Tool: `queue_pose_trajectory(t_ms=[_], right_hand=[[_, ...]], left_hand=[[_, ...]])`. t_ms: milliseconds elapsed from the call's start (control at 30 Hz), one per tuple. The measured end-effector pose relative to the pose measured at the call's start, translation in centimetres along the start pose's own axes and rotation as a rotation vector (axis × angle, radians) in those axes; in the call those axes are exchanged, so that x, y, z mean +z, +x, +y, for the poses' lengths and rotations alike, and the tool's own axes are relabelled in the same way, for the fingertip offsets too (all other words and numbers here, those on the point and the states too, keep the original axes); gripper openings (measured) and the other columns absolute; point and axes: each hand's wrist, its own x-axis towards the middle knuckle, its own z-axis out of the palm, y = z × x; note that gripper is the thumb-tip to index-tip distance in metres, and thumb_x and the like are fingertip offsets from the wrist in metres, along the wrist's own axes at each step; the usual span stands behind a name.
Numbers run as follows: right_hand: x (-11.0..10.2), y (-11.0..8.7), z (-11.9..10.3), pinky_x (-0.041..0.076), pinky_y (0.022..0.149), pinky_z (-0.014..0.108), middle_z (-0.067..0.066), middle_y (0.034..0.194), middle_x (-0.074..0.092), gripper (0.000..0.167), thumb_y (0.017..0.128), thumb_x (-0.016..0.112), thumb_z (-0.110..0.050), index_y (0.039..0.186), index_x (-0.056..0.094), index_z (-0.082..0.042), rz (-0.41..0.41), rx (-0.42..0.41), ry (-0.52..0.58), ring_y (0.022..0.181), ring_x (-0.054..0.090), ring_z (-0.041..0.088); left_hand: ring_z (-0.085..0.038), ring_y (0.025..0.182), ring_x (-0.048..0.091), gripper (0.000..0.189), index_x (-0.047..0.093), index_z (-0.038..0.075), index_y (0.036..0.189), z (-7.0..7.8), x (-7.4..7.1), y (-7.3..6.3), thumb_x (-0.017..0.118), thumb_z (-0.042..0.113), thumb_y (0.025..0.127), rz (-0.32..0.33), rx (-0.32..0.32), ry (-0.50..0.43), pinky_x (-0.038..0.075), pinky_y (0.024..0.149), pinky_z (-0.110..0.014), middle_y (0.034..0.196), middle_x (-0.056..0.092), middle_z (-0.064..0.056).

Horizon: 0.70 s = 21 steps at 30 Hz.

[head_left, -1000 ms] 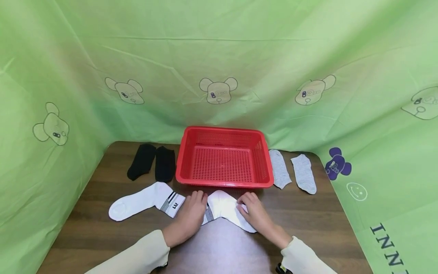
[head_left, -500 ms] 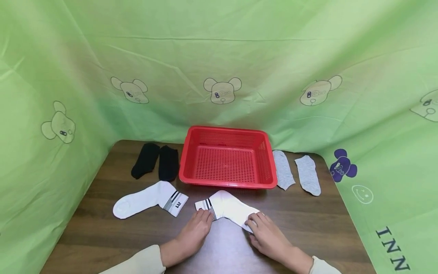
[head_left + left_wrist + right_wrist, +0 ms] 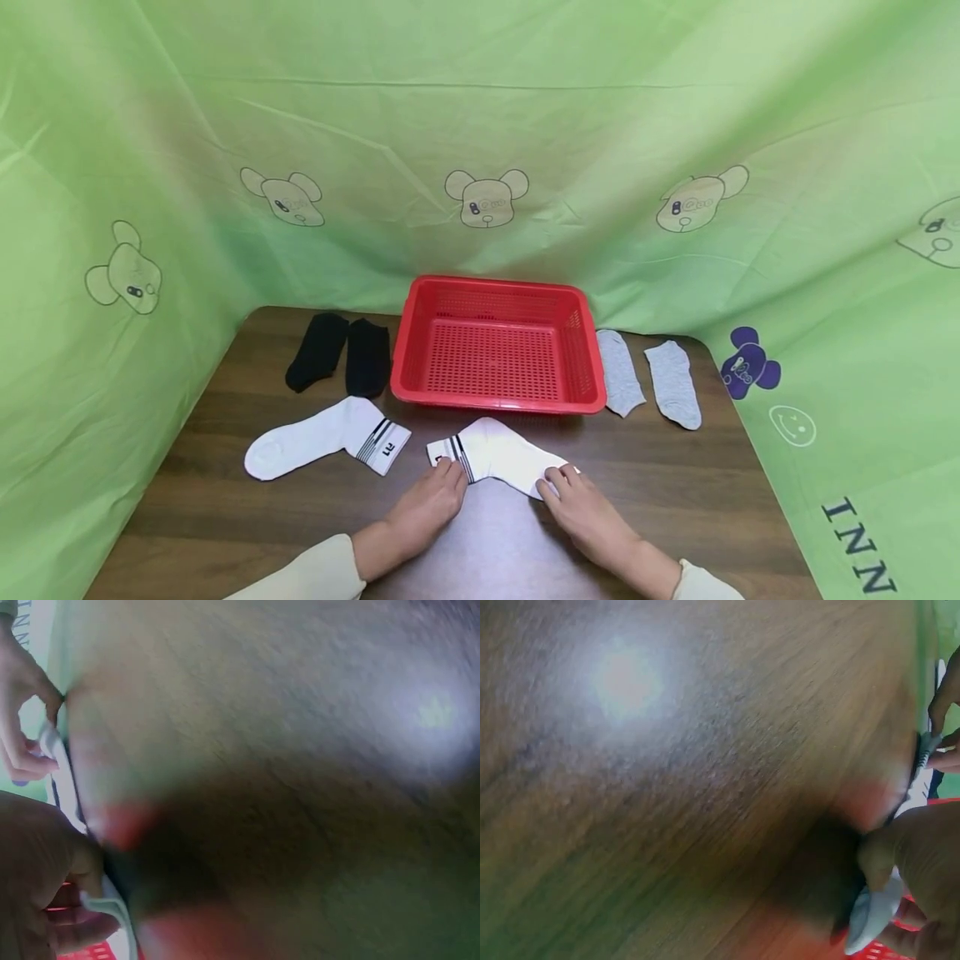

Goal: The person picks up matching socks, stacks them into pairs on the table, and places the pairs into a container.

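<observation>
A white sock [image 3: 501, 452] with dark stripes at its cuff lies in front of the red basket [image 3: 498, 406]. My left hand [image 3: 431, 507] pinches its cuff; in the left wrist view the cuff edge [image 3: 112, 906] sits between thumb and fingers. My right hand [image 3: 588, 517] pinches the toe end, and the right wrist view has that toe [image 3: 874, 919] between thumb and fingers. To the left lies a second white sock [image 3: 303, 442], flat, its striped cuff towards my left hand. Neither hand touches it.
Two black socks, one outer [image 3: 318, 352] and one inner [image 3: 368, 358], lie left of the basket. On its right are two grey socks, one near [image 3: 619, 372] and one farther [image 3: 673, 385]. A green printed curtain [image 3: 487, 100] encloses the brown table [image 3: 720, 508].
My left hand has moved right and nearer me, uncovering the cuff ends of both white socks. My right hand has shifted right and nearer me, to the toe. The view has shifted slightly.
</observation>
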Motion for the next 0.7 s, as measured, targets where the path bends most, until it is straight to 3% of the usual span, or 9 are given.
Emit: queue_pose_trajectory(t_ms=[133,300,433,567,700], right_hand=[[0.2,0.3,-0.1,0.046,0.062,0.034,0.005,0.094,0.053,0.019,0.087,0.04,-0.007,0.099,0.055,-0.01,0.038,-0.007,-0.104,0.084,0.053,0.024],[0.4,0.1,0.2,0.042,0.062,0.033,0.005,0.095,0.053,0.019,0.087,0.04,-0.007,0.098,0.055,-0.01,0.062,-0.006,-0.134,0.083,0.052,0.023],[0.6,-0.1,0.7,0.038,0.063,0.033,0.007,0.095,0.054,0.02,0.086,0.041,-0.006,0.098,0.057,-0.008,0.114,-0.007,-0.133,0.081,0.05,0.023],[0.8,0.0,1.3,0.038,0.064,0.032,0.008,0.097,0.056,0.023,0.087,0.042,-0.005,0.101,0.06,-0.005,0.173,-0.022,-0.117,0.079,0.05,0.023],[0.9,0.0,1.8,0.044,0.066,0.031,0.009,0.097,0.058,0.031,0.099,0.034,0.001,0.106,0.064,0.001,0.215,-0.034,-0.072,0.079,0.051,0.022]], left_hand=[[-0.015,0.082,0.052,0.021,0.064,0.009,0.096,0.0,0.5,-0.1,0.044,0.009,0.09,0.028,0.03,0.081,0.048,0.064,-0.023,0.089,0.057,-0.002],[-0.015,0.084,0.053,0.01,0.067,0.01,0.099,-0.5,0.9,-0.3,0.061,0.011,0.09,0.023,0.035,0.075,0.05,0.063,-0.021,0.092,0.06,-0.002],[-0.016,0.087,0.055,0.013,0.068,0.01,0.101,-1.0,1.1,-0.5,0.07,0.014,0.088,0.013,0.033,0.028,0.051,0.067,-0.023,0.095,0.062,-0.002],[-0.018,0.087,0.053,0.013,0.067,0.009,0.1,-1.5,1.3,-0.6,0.058,0.011,0.091,0.056,0.026,-0.028,0.048,0.071,-0.029,0.096,0.059,-0.004],[-0.02,0.09,0.056,0.025,0.064,0.004,0.098,-2.0,1.5,-0.5,0.039,0.001,0.095,0.15,0.009,-0.105,0.053,0.081,-0.033,0.096,0.058,-0.007]])
